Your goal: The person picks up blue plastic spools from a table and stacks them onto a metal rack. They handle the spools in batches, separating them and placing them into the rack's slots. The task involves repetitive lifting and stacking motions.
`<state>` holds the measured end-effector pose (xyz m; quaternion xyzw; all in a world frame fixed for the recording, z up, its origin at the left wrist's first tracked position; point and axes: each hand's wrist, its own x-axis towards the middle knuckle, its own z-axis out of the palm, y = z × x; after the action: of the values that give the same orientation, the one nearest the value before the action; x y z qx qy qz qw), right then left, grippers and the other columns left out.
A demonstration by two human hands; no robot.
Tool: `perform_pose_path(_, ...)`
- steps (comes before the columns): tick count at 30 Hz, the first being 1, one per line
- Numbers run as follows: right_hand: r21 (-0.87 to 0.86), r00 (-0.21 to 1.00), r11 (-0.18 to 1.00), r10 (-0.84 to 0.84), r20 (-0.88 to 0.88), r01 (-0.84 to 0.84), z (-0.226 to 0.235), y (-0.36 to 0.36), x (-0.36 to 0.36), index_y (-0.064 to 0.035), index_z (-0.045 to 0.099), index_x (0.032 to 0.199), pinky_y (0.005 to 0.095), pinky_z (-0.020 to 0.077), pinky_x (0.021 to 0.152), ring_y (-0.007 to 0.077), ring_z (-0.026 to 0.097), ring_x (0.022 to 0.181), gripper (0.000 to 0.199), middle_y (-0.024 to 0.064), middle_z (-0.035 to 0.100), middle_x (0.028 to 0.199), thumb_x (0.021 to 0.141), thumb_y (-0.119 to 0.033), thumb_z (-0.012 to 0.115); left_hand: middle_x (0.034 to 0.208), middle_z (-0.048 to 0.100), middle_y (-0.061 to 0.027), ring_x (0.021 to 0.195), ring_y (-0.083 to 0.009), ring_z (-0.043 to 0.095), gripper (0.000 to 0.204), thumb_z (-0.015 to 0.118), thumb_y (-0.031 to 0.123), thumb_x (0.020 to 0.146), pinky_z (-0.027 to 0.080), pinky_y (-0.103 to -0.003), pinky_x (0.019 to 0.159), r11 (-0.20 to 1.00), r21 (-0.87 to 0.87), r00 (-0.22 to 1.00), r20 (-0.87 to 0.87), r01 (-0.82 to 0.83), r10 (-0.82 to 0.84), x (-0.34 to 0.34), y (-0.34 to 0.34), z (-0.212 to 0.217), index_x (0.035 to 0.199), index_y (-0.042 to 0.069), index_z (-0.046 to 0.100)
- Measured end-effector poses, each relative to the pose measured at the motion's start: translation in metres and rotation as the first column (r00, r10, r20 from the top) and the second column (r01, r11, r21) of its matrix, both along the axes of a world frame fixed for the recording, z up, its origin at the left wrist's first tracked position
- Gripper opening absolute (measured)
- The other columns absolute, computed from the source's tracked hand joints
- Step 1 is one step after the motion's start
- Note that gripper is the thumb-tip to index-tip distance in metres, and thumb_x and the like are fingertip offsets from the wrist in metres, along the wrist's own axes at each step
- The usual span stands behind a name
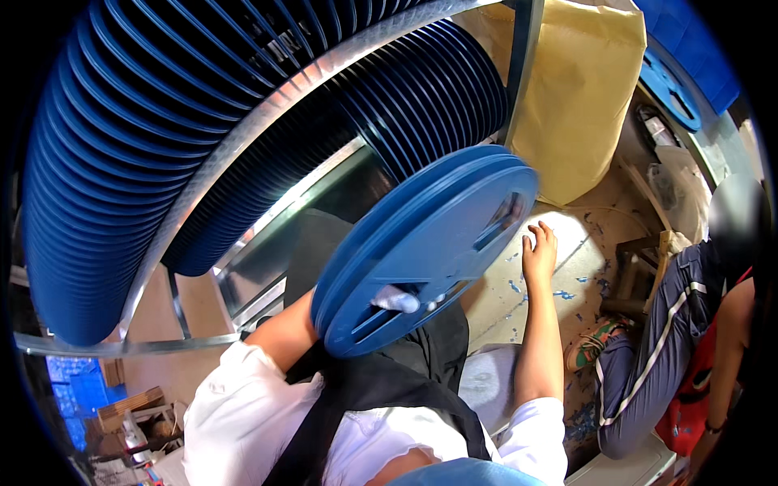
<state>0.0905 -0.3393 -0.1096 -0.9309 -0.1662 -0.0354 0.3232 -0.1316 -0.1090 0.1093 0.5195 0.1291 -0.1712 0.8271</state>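
Across the upper left of the frame you have a long curved row of blue plastic reels (162,138) packed edge to edge on a metal rack (267,113), bulky as a mass and likely heavy only in bulk. To the upper right stands a tan paper sack (583,89), soft-sided and slumped against the rack post, and beyond it another blue reel (671,89) leans on a metal frame near the right edge. At the right edge a seated person in striped trousers (648,356) is close by; keep their limbs apart from your own. In the centre is the single blue reel (425,247), tilted, with its flat face turned toward you, over your dark apron (389,373). It looks light, thin and stiff, with smooth flanges that could slip and may flex or crack if squeezed on the rim; the slotted openings and the hub near its lower middle are the safer places to take hold. Your left hand (397,301) is mostly hidden behind the reel, and only a white-gloved fingertip pokes through the hub area, so it seems to carry the reel there, though I cannot tell how firmly it is closed. Your right hand (539,253) is bare, fingers spread and released, hanging just beside the reel's right rim over the paint-speckled floor (567,283), touching nothing.
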Motion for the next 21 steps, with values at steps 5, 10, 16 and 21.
perform_pose_path(5,-0.025,0.99,0.991,0.127,-0.064,-0.129,-0.035,0.014,0.008,-0.0072,0.064,0.105,0.0399,0.0405,0.099,0.0306,0.049,0.118,0.025,0.0119,0.054,0.128,0.082,-0.016,0.066,0.121,0.057,-0.0157,0.106,-0.0239,0.06,0.062,0.07,0.018,0.079,0.048,-0.036,0.095,0.97,0.095,0.946,-0.217,-0.226,0.241,-0.062,-0.002,0.036,0.133,0.003,0.043)
perform_pose_path(10,0.067,0.954,0.964,0.264,-0.143,-0.257,-0.033,0.034,0.005,-0.0065,0.064,0.105,0.0397,0.0412,0.099,0.0319,0.05,0.117,0.025,0.0126,0.054,0.128,0.081,-0.014,0.067,0.114,0.059,-0.0158,0.104,-0.0268,0.06,0.067,0.075,0.025,0.076,0.051,-0.043,0.092,0.892,0.035,0.846,-0.302,-0.452,0.44,-0.091,0.004,0.026,0.131,0.003,0.044)
perform_pose_path(16,0.126,0.933,0.948,0.312,-0.182,-0.292,-0.017,0.042,0.001,-0.006,0.064,0.106,0.0402,0.041,0.1,0.0328,0.049,0.118,0.025,0.0135,0.054,0.127,0.082,-0.016,0.066,0.106,0.063,-0.0142,0.097,-0.0247,0.063,0.044,0.065,0.028,0.087,0.052,-0.04,0.09,0.789,-0.001,0.783,-0.121,-0.615,0.61,-0.043,0.031,-0.006,0.121,0.002,0.053)
perform_pose_path(21,0.151,0.936,0.944,0.317,-0.155,-0.295,0.006,0.041,-0.006,-0.006,0.064,0.106,0.0399,0.0409,0.099,0.0328,0.05,0.118,0.027,0.013,0.055,0.127,0.082,-0.017,0.066,0.085,0.063,-0.0065,0.077,-0.0175,0.064,0.015,0.063,0.015,0.088,0.056,-0.033,0.073,0.709,0.013,0.704,0.132,-0.705,0.698,0.027,0.066,-0.038,0.101,0.008,0.058)
